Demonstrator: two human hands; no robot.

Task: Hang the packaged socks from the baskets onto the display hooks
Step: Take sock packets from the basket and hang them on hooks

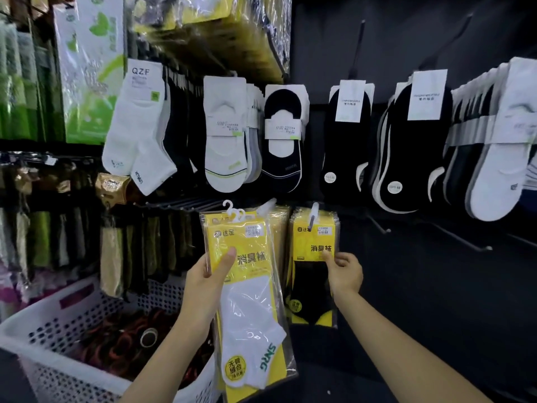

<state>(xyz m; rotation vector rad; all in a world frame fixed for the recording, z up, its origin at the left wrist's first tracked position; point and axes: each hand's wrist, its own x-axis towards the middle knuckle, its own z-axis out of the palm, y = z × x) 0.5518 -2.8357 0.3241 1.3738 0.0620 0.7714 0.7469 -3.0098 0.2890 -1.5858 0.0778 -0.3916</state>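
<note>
Packaged socks (250, 301), white pairs in yellow packs, above the basket (43, 330): left hand (203, 280) grips the stack, thumb across its front. Right hand (345, 274) pinches the hung black-sock pack (313, 286). Hanging step; next, probably, hanger loops must meet the display hook (268, 205).

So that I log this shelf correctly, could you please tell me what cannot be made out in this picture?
Head view only:
- How many packs the left hand grips: the front white-sock pack covers the rest.
- How many hang behind the black-sock pack: it covers them.
- What lies in the basket: dark, blurred, partly behind the left arm.
- Small print on the labels: too small.
</note>
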